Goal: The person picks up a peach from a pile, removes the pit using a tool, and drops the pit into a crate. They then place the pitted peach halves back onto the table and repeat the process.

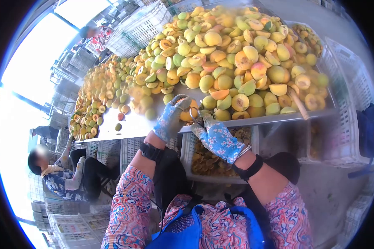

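Both my hands wear blue floral gloves with grey palms and meet just above the table's near edge. My left hand (171,119) is closed around a cut yellow peach (188,113), its orange side toward the right. In the fingers of my right hand (218,137) is a pitting tool (194,113) with a curved metal loop, which lies against the peach. Its handle is mostly hidden by the glove. Directly below the hands, a white crate (188,159) holds brownish pits or scraps. Beyond them, halved peaches (241,102) are heaped on the metal table (278,117).
A wooden handle (298,103) sticks out over the table edge at right. White plastic crates (340,103) stand on the right, with more crates (145,25) behind the table. One person (64,178) sits at left; another person (99,39) is farther back.
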`<action>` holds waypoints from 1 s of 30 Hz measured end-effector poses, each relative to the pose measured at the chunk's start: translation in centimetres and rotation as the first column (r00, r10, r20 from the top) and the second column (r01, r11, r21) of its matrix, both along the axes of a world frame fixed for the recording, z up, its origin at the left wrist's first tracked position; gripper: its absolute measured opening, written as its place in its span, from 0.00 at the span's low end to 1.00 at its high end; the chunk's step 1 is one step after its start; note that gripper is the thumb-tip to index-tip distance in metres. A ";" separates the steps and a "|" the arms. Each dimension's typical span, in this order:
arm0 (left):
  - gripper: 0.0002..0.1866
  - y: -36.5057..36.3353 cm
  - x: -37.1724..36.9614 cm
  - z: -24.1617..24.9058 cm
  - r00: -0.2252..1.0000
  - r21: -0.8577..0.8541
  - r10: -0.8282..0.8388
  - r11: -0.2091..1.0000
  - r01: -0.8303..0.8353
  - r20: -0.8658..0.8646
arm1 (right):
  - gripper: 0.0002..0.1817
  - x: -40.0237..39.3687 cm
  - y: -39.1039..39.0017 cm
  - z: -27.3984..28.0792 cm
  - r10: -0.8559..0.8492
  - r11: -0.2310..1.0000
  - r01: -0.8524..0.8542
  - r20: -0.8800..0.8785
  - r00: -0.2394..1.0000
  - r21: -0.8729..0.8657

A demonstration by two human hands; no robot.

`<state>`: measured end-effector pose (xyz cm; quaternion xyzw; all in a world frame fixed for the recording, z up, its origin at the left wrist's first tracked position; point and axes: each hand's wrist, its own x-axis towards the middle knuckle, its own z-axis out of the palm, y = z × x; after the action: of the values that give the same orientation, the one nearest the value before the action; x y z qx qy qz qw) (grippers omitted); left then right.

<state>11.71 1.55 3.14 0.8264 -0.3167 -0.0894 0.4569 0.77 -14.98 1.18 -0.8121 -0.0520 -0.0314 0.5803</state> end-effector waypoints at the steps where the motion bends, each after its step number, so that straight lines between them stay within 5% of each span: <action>1: 0.16 -0.9 -1.7 0.4 0.906 -0.320 -0.018 0.939 -0.131 -0.423 | 0.20 -0.1 0.4 0.1 -0.008 0.999 0.010 0.038 0.999 -0.051; 2: 0.18 -1.5 -3.0 0.7 0.652 -0.518 -0.182 0.771 -0.370 -0.737 | 0.21 -0.2 0.7 0.1 -0.015 0.995 0.022 0.074 0.997 -0.102; 10: 0.20 -1.4 -6.1 0.3 0.788 -0.593 -0.074 0.703 -0.393 -0.611 | 0.22 -1.2 2.1 -1.6 -0.007 0.958 0.075 0.237 0.971 -0.278; 13: 0.18 -2.0 -7.0 0.3 0.875 -0.567 0.109 0.722 -0.395 -0.471 | 0.23 -1.3 2.7 -1.0 0.052 0.998 -0.051 0.038 0.998 -0.034; 16: 0.17 -2.0 -7.3 0.5 0.863 -0.605 0.063 0.688 -0.401 -0.501 | 0.23 -1.7 2.6 -0.7 0.138 0.985 -0.119 -0.149 0.979 0.128; 18: 0.17 -1.7 -7.1 0.8 0.818 -0.563 0.048 0.702 -0.437 -0.574 | 0.21 -1.3 2.7 -2.6 0.069 0.987 -0.030 0.247 0.967 -0.157; 19: 0.16 -1.7 -7.1 1.0 0.767 -0.519 0.035 0.717 -0.466 -0.641 | 0.21 -1.5 2.7 -1.8 0.069 0.988 -0.031 0.247 0.966 -0.154; 21: 0.16 -1.9 -7.6 0.8 0.776 -0.515 0.091 0.699 -0.496 -0.624 | 0.17 -2.2 2.4 1.1 0.229 0.947 -0.151 -0.262 0.938 0.284; 22: 0.16 -2.1 -7.9 0.6 0.782 -0.516 0.146 0.676 -0.526 -0.606 | 0.17 -2.3 2.0 1.6 0.227 0.947 -0.149 -0.263 0.938 0.286; 24: 0.16 -1.9 -8.1 0.4 0.785 -0.535 0.126 0.666 -0.520 -0.606 | 0.12 -2.4 1.3 2.0 0.622 0.558 -0.021 -0.402 0.672 0.830; 25: 0.15 -1.8 -8.1 0.4 0.808 -0.573 0.086 0.662 -0.484 -0.583 | 0.12 -2.4 1.2 1.9 0.623 0.559 -0.020 -0.403 0.670 0.829; 27: 0.15 -1.9 -8.2 0.6 0.830 -0.611 0.046 0.654 -0.446 -0.556 | 0.13 -2.3 0.9 1.6 0.760 0.328 0.046 -0.292 0.581 0.944; 30: 0.15 -1.9 -7.9 0.1 0.830 -0.615 0.061 0.643 -0.457 -0.554 | 0.13 -2.3 1.0 1.6 0.720 0.397 -0.003 -0.310 0.621 0.918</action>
<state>3.81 -0.33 3.25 0.5639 -0.0740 -0.0918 0.8174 -1.55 -14.01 2.80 -0.3237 -0.0078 0.3848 0.8643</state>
